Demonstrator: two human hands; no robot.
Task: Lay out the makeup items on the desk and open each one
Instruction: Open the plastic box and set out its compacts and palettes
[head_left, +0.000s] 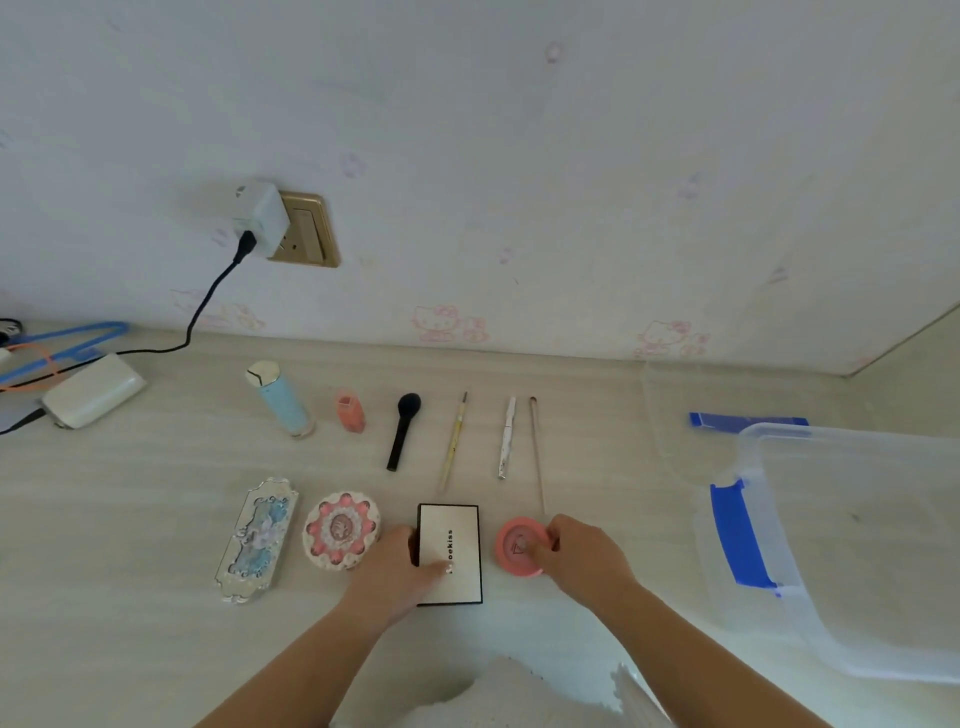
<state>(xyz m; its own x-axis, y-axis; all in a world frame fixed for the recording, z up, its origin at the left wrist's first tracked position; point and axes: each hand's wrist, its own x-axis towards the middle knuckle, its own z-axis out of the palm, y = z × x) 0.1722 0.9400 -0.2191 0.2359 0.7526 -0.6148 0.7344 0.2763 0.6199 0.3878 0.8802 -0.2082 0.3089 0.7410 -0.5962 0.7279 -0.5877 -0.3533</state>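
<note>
Makeup items lie in two rows on the pale desk. Back row: a light blue tube (280, 397), a small coral bottle (351, 412), a black brush (403, 430), a thin yellow brush (453, 441), a white pen (507, 437) and a thin stick (537, 452). Front row: an ornate silver-blue palette (257, 540), a round pink flower compact (340, 530), a white rectangular palette (450, 552) and a round pink compact (519, 546). My left hand (397, 571) holds the white palette's left edge, fingers on its lid. My right hand (584, 558) grips the round pink compact. All cases look closed.
A clear plastic bin (852, 551) with blue tape stands at the right, its lid (675, 410) behind it. At the back left lie a white case (93, 391), blue and orange loops (67, 345) and a black cable from a wall charger (260, 218).
</note>
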